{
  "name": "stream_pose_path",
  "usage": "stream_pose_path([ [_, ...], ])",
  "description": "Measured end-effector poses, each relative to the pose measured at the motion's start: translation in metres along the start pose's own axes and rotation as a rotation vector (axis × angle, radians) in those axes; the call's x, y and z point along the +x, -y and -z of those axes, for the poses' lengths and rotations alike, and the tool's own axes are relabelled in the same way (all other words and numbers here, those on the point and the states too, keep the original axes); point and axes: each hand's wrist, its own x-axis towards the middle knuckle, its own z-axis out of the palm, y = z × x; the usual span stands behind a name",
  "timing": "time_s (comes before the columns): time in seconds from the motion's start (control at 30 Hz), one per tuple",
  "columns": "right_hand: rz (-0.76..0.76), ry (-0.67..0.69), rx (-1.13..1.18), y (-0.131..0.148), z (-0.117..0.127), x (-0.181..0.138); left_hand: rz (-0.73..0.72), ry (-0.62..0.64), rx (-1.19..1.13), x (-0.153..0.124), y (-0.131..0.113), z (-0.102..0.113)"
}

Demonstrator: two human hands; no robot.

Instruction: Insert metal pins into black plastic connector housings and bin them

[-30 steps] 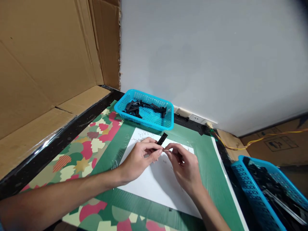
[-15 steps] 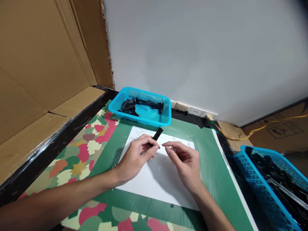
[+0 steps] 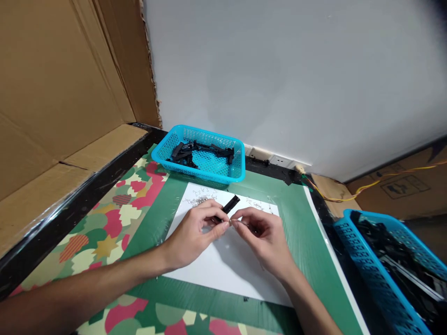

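Note:
My left hand is closed around a slim black plastic part, which points up and away to the right. My right hand is pinched, its fingertips meeting those of my left at the near end of the part. Something tiny shows between the fingertips, too small to name. Both hands are over a white sheet of paper. Thin, bent wire-like bits lie in a dark pile on the sheet's far left and a looser scatter at its far right.
A blue basket with black plastic parts stands behind the paper, near the wall. A second blue basket full of black pieces is at the right. Cardboard rises on the left. A yellow cable runs from the wall sockets.
My right hand has moved left, and its fingertips now meet my left hand's. The black part has tilted lower to the right. The whole view has shifted slightly.

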Motion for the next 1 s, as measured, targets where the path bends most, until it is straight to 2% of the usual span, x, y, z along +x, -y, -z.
stream_pose_path([
  [0.13,0.006,-0.011,0.013,-0.001,0.008,0.001,0.098,0.03,-0.144,0.001,0.001,-0.002],
  [0.27,0.0,-0.176,-0.03,-0.009,0.021,0.006,0.221,0.059,-0.22,0.002,0.001,-0.005],
  [0.33,-0.033,-0.214,-0.051,-0.014,0.026,0.009,0.25,0.071,-0.258,0.002,0.001,-0.006],
  [0.43,-0.086,-0.16,-0.078,-0.019,0.028,0.012,0.305,0.077,-0.295,0.001,0.003,-0.006],
  [0.57,-0.081,-0.071,-0.136,-0.022,0.023,0.015,0.354,0.112,-0.26,0.0,0.004,-0.006],
  [0.7,-0.056,-0.057,-0.229,-0.025,0.016,0.016,0.356,0.138,-0.261,0.0,0.005,-0.005],
  [1.0,-0.053,-0.043,-0.258,-0.026,0.009,0.016,0.359,0.155,-0.237,0.0,0.007,-0.004],
])
